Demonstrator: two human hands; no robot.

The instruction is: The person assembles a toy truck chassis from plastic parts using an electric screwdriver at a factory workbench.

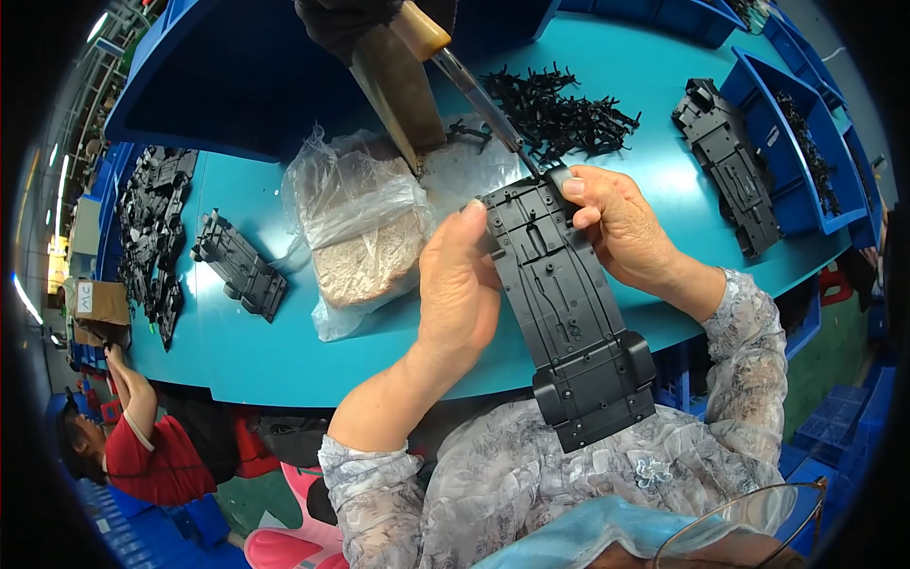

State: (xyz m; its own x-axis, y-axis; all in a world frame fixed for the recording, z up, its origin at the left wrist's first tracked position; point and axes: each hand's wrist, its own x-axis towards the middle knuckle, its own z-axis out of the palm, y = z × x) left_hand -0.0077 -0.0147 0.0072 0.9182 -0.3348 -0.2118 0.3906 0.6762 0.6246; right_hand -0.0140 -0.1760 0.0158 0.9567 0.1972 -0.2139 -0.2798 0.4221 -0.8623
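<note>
Between my two hands I hold a long black plastic toy car chassis [569, 303], its far end tilted up off the table. My left hand [457, 284] is closed along its left edge near the far end. My right hand [621, 228] grips the far right corner, thumb on top and fingers underneath. A slim metal driver-like tool [479, 100] with a pale yellow collar comes down from above, its tip at the chassis's far edge. To the left of my left hand lies a clear plastic bag [365, 228] of beige contents too fine to make out.
A heap of small black parts [569, 109] lies beyond my hands. Other chassis lie at left [239, 264] and right [725, 166], with a pile of black parts [156, 228] farther left. Blue bins [796, 133] line the teal table [654, 142]. A person in red [161, 460] sits at left.
</note>
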